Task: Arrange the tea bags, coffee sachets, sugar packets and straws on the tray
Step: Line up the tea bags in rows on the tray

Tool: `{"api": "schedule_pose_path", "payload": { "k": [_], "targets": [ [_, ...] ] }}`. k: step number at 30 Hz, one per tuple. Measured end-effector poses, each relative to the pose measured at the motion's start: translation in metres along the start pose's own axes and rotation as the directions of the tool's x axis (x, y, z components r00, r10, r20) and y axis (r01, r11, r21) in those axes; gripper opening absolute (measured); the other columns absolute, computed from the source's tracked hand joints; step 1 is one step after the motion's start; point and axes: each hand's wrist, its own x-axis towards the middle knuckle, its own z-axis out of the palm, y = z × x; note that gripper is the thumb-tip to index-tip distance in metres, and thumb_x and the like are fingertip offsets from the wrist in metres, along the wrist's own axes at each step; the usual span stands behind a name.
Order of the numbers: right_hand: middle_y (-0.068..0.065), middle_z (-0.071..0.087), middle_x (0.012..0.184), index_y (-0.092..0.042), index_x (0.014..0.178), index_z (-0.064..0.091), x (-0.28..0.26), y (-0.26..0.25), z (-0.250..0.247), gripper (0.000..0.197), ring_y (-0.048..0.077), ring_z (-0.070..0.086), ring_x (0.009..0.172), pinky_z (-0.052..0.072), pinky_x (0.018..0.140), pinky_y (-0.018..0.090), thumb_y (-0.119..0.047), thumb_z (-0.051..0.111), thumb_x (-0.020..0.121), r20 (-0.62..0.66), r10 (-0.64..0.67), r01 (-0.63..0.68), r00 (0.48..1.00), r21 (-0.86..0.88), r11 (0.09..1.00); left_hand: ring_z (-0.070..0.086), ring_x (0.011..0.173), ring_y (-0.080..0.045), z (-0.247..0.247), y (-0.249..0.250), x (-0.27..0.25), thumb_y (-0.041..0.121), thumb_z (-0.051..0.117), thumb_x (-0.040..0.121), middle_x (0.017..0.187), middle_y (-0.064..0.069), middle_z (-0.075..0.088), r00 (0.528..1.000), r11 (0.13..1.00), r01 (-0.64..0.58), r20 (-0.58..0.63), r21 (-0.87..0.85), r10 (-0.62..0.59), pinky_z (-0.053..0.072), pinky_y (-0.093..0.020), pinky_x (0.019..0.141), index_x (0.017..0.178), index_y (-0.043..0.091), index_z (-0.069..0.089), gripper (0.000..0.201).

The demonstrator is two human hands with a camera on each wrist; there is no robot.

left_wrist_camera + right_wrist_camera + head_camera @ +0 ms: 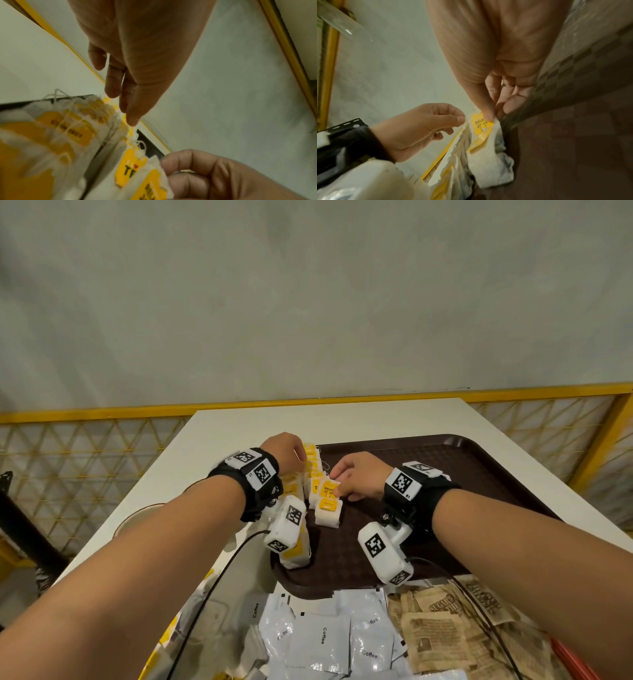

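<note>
1. A dark brown textured plastic tray (462, 467) lies on a white rectangular table (239, 426), and two close rows of white paper tea bags with yellow tags (313, 474) stand along the tray's left side.

2. The right hand (359, 475) pinches the yellow tag of one white tea bag (482, 125) between thumb and forefinger at the near end of the inner row; the other fingers curl loosely behind (the right wrist view shows this best).

3. The left hand (284, 451) is above the far end of the outer row, its fingers (111, 86) pointing down, close together and only slightly bent; thumb and forefinger tips come together at the top of the bags, but whether they pinch a string or tag I cannot tell.

4. One more white tea bag with a yellow tag (329, 510) stands apart on the tray, just in front of the right hand.

5. Off the tray, at its near edge, lie a heap of white coffee sachets printed "Coffee" (322, 638) and, to their right, brown paper sugar packets (442, 635).

6. A yellow metal mesh fence (85, 453) runs behind the table.
</note>
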Motion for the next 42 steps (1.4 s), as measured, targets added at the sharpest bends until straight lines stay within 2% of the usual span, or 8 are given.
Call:
{"api": "schedule_pose_path", "payload": {
  "k": [3,7,14,22,25,30,35,42],
  "targets": [
    [0.006,0.063,0.086,-0.018,0.080,0.062,0.001,0.000,0.002,0.026,0.019,0.063,0.084,0.053,0.060,0.022,0.007,0.070,0.077,-0.018,-0.019,0.019,1.000,0.001,1.000,0.052,0.073,-0.012,-0.005,0.000,-0.005,0.036,0.062,0.089,0.080,0.000,0.061,0.991,1.000,-0.001,0.132,-0.009,0.002,0.040,-0.023,0.066,0.080,0.014,0.067,0.025],
    [0.004,0.063,0.085,-0.018,0.081,0.063,0.002,-0.003,0.004,0.025,0.017,0.063,0.083,0.052,0.062,0.022,0.006,0.068,0.078,-0.030,-0.042,0.042,0.999,-0.006,0.999,0.056,0.099,-0.014,-0.007,0.002,-0.012,0.034,0.061,0.090,0.109,0.001,0.065,0.966,0.997,-0.056,0.255,0.056,0.040,0.043,-0.026,0.087,0.110,0.016,0.069,0.028],
    [0.003,0.061,0.079,-0.015,0.083,0.061,-0.001,-0.002,0.008,0.023,0.010,0.062,0.067,0.053,0.055,0.019,0.005,0.072,0.077,-0.069,-0.056,0.058,0.996,0.033,0.998,0.056,0.096,-0.015,-0.009,0.004,-0.009,0.021,0.060,0.091,0.111,-0.004,0.066,0.981,0.996,-0.047,0.189,0.082,0.030,0.044,-0.027,0.088,0.108,0.011,0.068,0.021],
    [0.011,0.064,0.080,-0.016,0.079,0.059,-0.002,-0.005,0.019,0.029,0.020,0.063,0.065,0.058,0.067,0.034,0.007,0.075,0.072,-0.121,-0.082,0.086,0.989,0.030,0.996,0.062,0.101,-0.021,0.001,0.002,-0.002,0.024,0.063,0.089,0.106,-0.005,0.069,0.988,0.996,0.001,0.156,0.088,-0.014,0.049,-0.032,0.090,0.099,0.011,0.072,0.019],
    [0.008,0.067,0.083,-0.018,0.080,0.060,0.000,-0.005,0.021,0.028,0.016,0.062,0.069,0.055,0.077,0.036,-0.001,0.079,0.070,-0.145,-0.108,0.101,0.984,-0.053,0.993,0.061,0.096,-0.019,0.000,-0.001,-0.003,0.026,0.065,0.088,0.100,-0.003,0.068,0.990,0.998,0.009,0.139,0.066,-0.018,0.049,-0.029,0.083,0.092,0.014,0.070,0.014],
    [0.003,0.060,0.078,-0.012,0.087,0.059,-0.007,-0.008,0.015,0.012,0.013,0.059,0.068,0.054,0.064,0.028,-0.019,0.068,0.087,-0.132,-0.016,0.019,0.991,0.015,1.000,0.049,0.072,-0.011,-0.007,-0.007,-0.009,0.036,0.066,0.086,0.070,0.005,0.053,0.995,1.000,0.016,0.097,-0.024,-0.013,0.036,-0.021,0.057,0.081,0.013,0.062,0.023],
    [0.001,0.060,0.083,-0.018,0.096,0.058,-0.022,-0.007,0.001,0.031,0.008,0.055,0.068,0.049,0.059,0.022,-0.024,0.080,0.076,0.122,0.116,-0.093,0.986,-0.184,0.979,0.054,0.079,-0.013,-0.002,-0.003,-0.014,0.040,0.069,0.083,0.084,0.001,0.064,0.984,1.000,0.022,0.177,0.015,-0.024,0.042,-0.024,0.069,0.090,0.010,0.072,0.031],
    [0.006,0.060,0.077,-0.015,0.082,0.057,-0.024,-0.009,0.009,0.029,0.016,0.061,0.069,0.056,0.065,0.029,0.004,0.077,0.072,0.072,0.028,-0.022,0.997,-0.073,0.997,0.063,0.102,-0.022,0.006,0.005,-0.015,0.030,0.067,0.085,0.106,-0.007,0.070,0.979,0.996,0.026,0.197,0.086,-0.043,0.051,-0.035,0.092,0.102,0.009,0.073,0.028]
  ]
}}
